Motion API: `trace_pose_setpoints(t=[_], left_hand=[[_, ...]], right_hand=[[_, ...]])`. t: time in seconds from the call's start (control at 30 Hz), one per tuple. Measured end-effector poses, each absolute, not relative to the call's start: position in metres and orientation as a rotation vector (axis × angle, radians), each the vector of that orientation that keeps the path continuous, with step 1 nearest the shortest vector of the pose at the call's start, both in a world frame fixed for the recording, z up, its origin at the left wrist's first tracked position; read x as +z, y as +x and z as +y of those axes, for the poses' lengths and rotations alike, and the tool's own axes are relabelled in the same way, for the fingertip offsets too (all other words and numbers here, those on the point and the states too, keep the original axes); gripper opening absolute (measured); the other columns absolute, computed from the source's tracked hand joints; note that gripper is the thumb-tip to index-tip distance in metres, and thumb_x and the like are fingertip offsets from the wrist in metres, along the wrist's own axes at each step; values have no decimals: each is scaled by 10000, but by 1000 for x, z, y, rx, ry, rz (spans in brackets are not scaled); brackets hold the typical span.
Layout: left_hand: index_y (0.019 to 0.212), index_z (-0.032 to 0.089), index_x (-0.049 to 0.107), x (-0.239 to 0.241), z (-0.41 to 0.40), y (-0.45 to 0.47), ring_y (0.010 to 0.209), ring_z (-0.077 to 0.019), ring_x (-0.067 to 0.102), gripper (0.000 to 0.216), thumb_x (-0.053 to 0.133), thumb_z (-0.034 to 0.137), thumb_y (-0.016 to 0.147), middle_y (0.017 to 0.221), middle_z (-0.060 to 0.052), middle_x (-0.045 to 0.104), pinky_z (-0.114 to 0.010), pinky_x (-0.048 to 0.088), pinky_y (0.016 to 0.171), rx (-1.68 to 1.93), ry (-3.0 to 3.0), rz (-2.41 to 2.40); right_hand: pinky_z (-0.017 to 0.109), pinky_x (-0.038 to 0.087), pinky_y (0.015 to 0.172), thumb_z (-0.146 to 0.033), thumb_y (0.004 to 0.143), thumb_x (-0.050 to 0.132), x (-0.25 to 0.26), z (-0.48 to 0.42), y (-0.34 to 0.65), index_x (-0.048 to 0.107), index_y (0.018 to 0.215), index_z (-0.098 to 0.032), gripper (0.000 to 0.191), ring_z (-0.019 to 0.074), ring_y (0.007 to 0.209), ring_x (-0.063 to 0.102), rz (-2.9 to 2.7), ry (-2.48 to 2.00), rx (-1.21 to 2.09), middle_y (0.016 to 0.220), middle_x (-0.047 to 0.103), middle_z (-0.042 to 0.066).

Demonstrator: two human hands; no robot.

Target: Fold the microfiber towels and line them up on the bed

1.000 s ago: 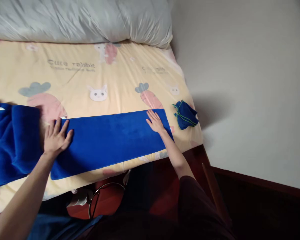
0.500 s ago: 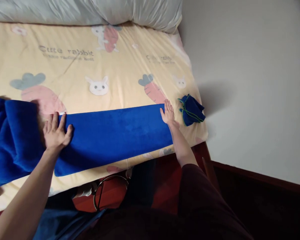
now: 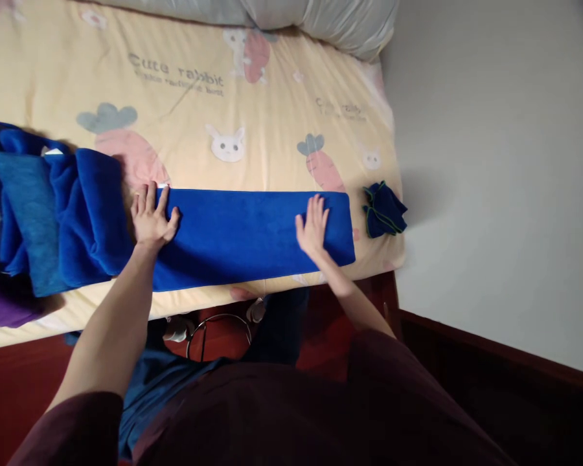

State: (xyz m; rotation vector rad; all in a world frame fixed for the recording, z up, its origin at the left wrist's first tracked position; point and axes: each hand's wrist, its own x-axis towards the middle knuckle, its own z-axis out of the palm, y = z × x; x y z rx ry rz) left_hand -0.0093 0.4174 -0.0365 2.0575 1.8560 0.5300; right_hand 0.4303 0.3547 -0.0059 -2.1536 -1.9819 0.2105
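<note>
A blue towel (image 3: pixel 243 233) lies flat in a long strip along the near edge of the bed. My left hand (image 3: pixel 153 217) rests on its left end with the fingers spread, beside a small white tag at the top edge. My right hand (image 3: pixel 313 223) lies flat over the right part of the strip, fingers stretched out and a little inward from the end. Neither hand grips anything. Close to the left hand is a heap of rumpled blue towels (image 3: pixel 97 213). Past the strip's right end sits a crumpled dark blue cloth (image 3: pixel 385 210) with green edging.
The bed has a yellow sheet (image 3: pixel 272 129) printed with rabbits and carrots. A grey quilt (image 3: pixel 340 26) is bunched at the back, and a purple cloth (image 3: pixel 10 301) lies at far left. A white wall (image 3: pixel 495 162) bounds the right. Below is a round metal frame (image 3: pixel 218 317).
My right hand has slid left from the towel's right end onto its surface. My left hand stays on the left end. The view has shifted, showing more of the heap at left.
</note>
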Motion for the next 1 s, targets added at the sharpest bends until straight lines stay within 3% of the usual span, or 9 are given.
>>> trace_pose_setpoints(t=[0.17,0.53,0.77,0.9,1.0], left_hand=[[1615,198,337,-41,419,-11,1595,-279,107,663,455,457,1017,1723,-59,183,-531,87,1282,545,2095,1854],[1613,152,322,-41,419,-7,1587,-310,117,672,433,482,1038,1716,-123,188,-544,99,1271,525,2178,1815],[1617,92,280,-29,425,-13,1587,-340,48,715,423,488,1038,1718,-180,112,-580,15,1264,396,2096,1778],[1616,97,297,-10,398,32,1591,-360,-71,702,427,435,1015,1727,-159,55,-625,-80,1254,434,2098,1911],[1578,124,403,-16,355,106,1602,-311,-13,631,410,404,1013,1719,-121,151,-576,-25,1290,465,2285,1591]], right_hand=[[633,-4,1294,-451,1056,334,-21,283,363,19,1677,-268,720,309,1601,-71,-2238,-2026,449,1739,18,-20],[627,-79,1288,-395,1054,396,-32,278,371,98,1675,-269,700,305,1598,-109,-2140,-2035,577,1736,50,-38],[594,-52,1300,-371,1041,436,-27,274,373,206,1661,-234,676,296,1608,-57,-2147,-2003,512,1737,56,-11],[570,-18,1307,-374,1045,426,-28,272,372,270,1644,-217,639,272,1612,-17,-2139,-1990,447,1737,90,13],[576,-14,1305,-376,1044,423,-31,272,371,285,1639,-203,635,281,1612,-1,-2129,-1976,437,1738,88,31]])
